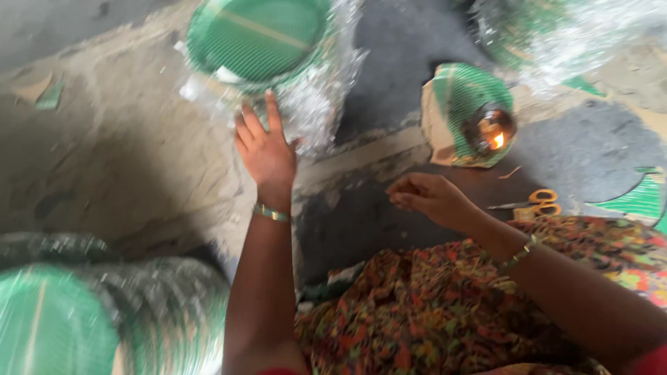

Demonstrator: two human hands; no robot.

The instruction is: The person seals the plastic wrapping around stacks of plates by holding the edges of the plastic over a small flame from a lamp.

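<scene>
My left hand (265,148) reaches forward with its fingers spread, holding nothing, its fingertips at the near edge of a stack of green round plates wrapped in clear plastic (260,42). My right hand (429,198) hovers over the dark floor with its fingers loosely curled together; I cannot see anything in it. Both wrists wear thin bangles. A small lit lamp with a flame (490,132) sits on a green plate beyond my right hand.
Yellow-handled scissors (536,203) lie on the floor to the right. More plastic-wrapped green plate stacks stand at the near left (104,312) and far right (556,31). A patterned cloth (445,312) covers my lap. Green scraps lie at the right edge (639,198).
</scene>
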